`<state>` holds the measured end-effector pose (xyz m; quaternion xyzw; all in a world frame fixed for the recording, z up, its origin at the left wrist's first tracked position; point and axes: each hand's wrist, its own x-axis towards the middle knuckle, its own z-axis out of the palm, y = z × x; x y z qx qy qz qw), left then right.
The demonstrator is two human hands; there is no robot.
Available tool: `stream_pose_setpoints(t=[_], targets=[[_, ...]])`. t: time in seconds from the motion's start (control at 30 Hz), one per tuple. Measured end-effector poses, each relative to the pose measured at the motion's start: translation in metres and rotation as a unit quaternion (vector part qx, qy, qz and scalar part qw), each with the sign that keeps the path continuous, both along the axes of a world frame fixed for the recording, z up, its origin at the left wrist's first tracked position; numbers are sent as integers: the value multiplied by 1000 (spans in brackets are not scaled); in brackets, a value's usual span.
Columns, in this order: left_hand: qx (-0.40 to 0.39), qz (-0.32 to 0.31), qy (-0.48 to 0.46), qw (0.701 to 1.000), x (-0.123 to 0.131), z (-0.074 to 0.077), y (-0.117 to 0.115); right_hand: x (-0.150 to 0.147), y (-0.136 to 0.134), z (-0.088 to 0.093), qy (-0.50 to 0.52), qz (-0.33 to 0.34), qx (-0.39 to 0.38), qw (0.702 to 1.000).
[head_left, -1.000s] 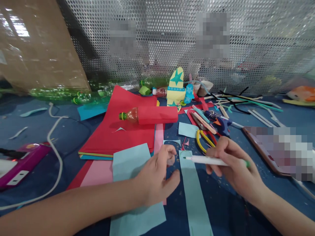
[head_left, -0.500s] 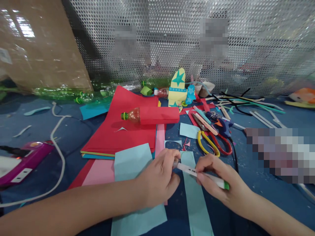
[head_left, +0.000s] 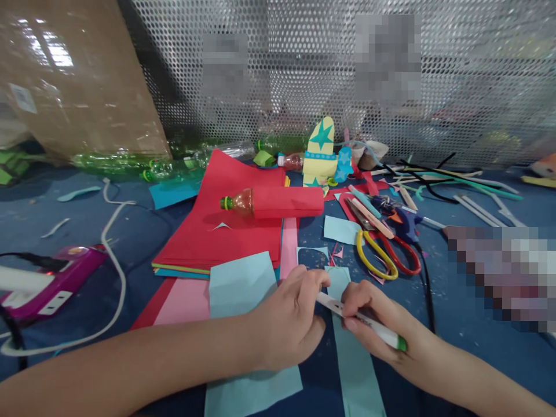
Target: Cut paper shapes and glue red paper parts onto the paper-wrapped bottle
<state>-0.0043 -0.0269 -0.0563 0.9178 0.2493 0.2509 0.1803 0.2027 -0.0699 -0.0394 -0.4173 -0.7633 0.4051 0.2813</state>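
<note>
My right hand (head_left: 382, 318) is closed on a white marker (head_left: 377, 330) with a green end, holding it slanted over a light-blue paper strip (head_left: 358, 362). The marker's other end goes in among the curled fingers of my left hand (head_left: 299, 313), which hide its tip. Under my left hand and wrist lies a light-blue paper sheet (head_left: 241, 289). A faint green curve shows near the strip's top. Just beyond, a bottle wrapped in red paper (head_left: 286, 202) lies on a stack of red paper (head_left: 208, 243).
Scissors with yellow and red handles (head_left: 377, 255) and a blue glue gun (head_left: 408, 225) lie to the right. Pipe cleaners (head_left: 469, 179) sit behind them. On the left are a purple power strip (head_left: 73, 278) and a white cord (head_left: 119, 260). Plastic bottles (head_left: 169, 169) line the mesh wall.
The view has shifted slightly, so everything sits a little further right. The marker's translucent end, seen before by my left fingers, is now hidden within them.
</note>
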Motion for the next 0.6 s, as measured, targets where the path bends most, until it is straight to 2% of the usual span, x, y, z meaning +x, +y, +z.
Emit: stream_pose_setpoints(t=[0.13, 0.27, 0.37, 0.47, 0.53, 0.6], targets=[[-9, -2, -11, 1000, 0, -2, 1, -1, 3, 5, -26, 13, 11, 1000], [-31, -10, -53, 998, 0, 7, 5, 5, 10, 13, -11, -1, 67, 998], [-90, 70, -89, 989, 0, 18, 9, 12, 16, 18, -13, -106, 144, 984], [-86, 122, -54, 987, 2, 23, 11, 17, 24, 18, -69, -230, 181, 954], [-49, 114, -15, 992, 5, 22, 12, 19, 31, 14, -96, -260, 196, 941], [-11, 104, 15, 994, 9, 19, 13, 19, 40, 6, -107, -256, 229, 933]])
